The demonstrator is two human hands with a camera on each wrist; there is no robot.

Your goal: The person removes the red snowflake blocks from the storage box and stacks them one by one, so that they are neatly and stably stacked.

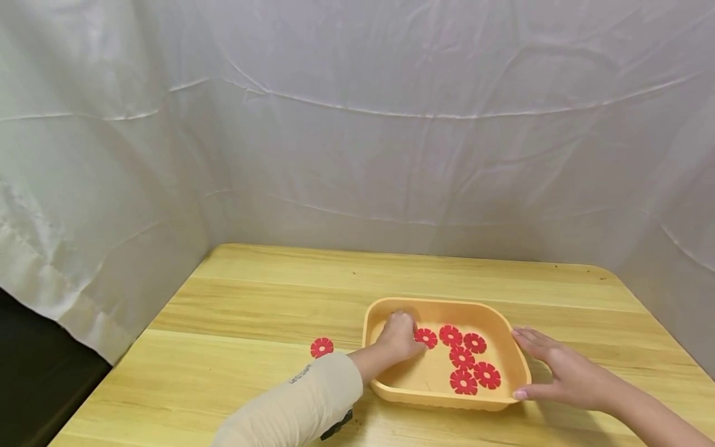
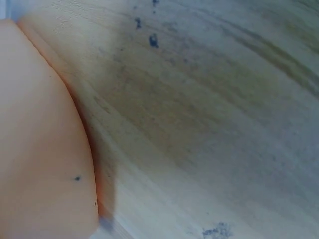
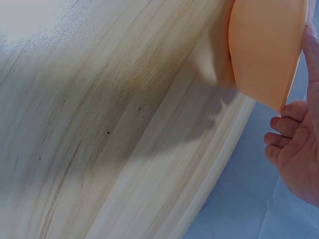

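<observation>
A shallow orange plastic basin (image 1: 436, 400) stands on the wooden table. Flat red notched snowflake discs (image 1: 462, 358) lie on its bottom, several of them, mostly toward the right. My left hand (image 1: 399, 340) reaches inside, its fingers bent down beside the leftmost disc (image 1: 426, 338); I cannot tell whether it pinches that disc. At the basin's right end my right hand (image 1: 558, 371) holds the rim, thumb at the near corner and fingers farther back. The right wrist view shows these curled fingers (image 3: 284, 127) by the basin's edge (image 3: 269, 55).
One more red disc (image 1: 321, 347) lies on the table (image 1: 268, 310) left of the basin, close to the left sleeve (image 1: 301, 397). Pale cloth (image 1: 391, 155) hangs behind the table and along its sides. A dark area (image 1: 44, 372) borders the table at the left.
</observation>
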